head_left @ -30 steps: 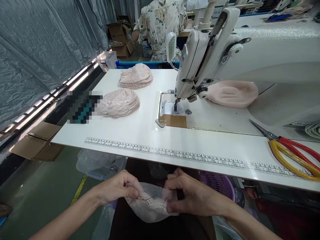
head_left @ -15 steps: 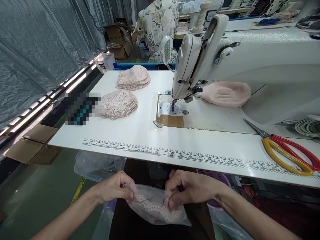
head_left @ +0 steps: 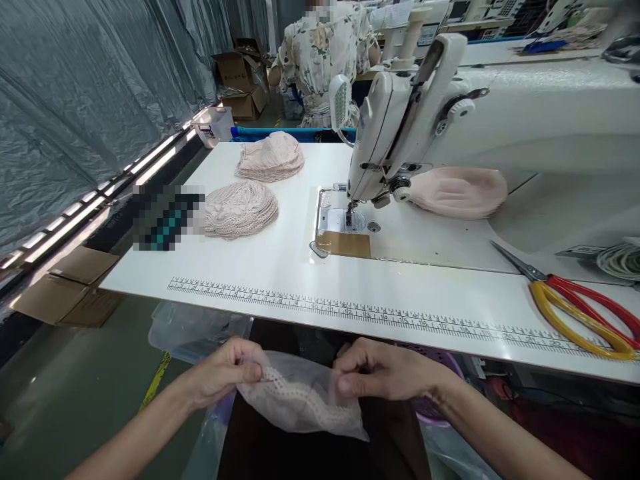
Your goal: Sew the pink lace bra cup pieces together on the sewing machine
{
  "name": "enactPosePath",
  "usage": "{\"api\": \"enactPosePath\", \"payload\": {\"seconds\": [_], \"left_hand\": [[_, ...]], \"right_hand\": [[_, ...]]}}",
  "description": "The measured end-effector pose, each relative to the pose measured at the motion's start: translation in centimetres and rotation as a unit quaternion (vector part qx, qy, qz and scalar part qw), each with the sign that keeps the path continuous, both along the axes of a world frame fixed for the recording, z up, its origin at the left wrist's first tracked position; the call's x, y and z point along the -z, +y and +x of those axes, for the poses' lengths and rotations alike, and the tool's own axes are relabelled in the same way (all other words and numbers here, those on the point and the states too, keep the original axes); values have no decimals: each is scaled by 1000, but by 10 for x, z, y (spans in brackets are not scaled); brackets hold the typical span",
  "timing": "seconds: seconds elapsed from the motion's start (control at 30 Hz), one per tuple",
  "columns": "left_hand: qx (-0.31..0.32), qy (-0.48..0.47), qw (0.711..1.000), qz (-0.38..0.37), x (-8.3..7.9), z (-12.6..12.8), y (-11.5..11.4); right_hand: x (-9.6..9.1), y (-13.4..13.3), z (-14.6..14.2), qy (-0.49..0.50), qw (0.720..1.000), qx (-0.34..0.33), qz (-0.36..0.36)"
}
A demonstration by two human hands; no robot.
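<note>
Below the front edge of the white sewing table (head_left: 280, 267), both my hands hold one pale pink lace piece (head_left: 300, 400) over my lap. My left hand (head_left: 225, 370) pinches its left end with thumb and fingers closed. My right hand (head_left: 385, 370) pinches the right end, fingers curled. The scalloped lace edge runs between the two hands, and sheer fabric hangs under it. Straight ahead, apart from my hands, stands the white sewing machine (head_left: 400, 120) with its needle over the plate (head_left: 345, 220).
Two stacks of pink lace pieces (head_left: 240, 210) (head_left: 270, 157) lie on the table's left part; a pink padded piece (head_left: 457, 193) lies behind the machine. Red and yellow scissors (head_left: 585, 307) rest at right. A person in a floral dress (head_left: 325, 60) is beyond. Cardboard boxes (head_left: 70, 283) sit on the floor at left.
The lace piece has been turned and pulled straighter between my hands, with its scalloped edge now nearer the top. Both hands keep their pinch and stay below the table edge.
</note>
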State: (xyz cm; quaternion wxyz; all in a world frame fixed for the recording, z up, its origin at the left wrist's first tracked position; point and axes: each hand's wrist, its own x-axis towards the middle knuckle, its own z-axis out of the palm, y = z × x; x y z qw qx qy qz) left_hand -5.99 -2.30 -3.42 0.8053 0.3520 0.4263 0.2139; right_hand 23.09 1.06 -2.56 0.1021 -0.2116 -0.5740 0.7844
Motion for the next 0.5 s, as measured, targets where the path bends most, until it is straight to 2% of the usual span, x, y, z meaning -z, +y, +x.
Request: {"api": "enactPosePath", "payload": {"seconds": [0.1,0.23,0.3,0.4,0.5], "left_hand": [[-53,-15,998,-9,7,-5,-4],[-134,-20,990,-44,11,-11,-8],[-166,-16,984,-64,11,-14,-9],[-180,-10,981,-75,11,-18,-11],[-187,1,979,-75,11,-22,-14]], "right_hand": [[2,-3,4,29,999,26,-31],[6,-8,2,80,988,64,-115],[9,-10,1,74,983,72,-149],[13,-13,-2,43,978,88,-184],[17,-19,-6,35,975,123,-182]]}}
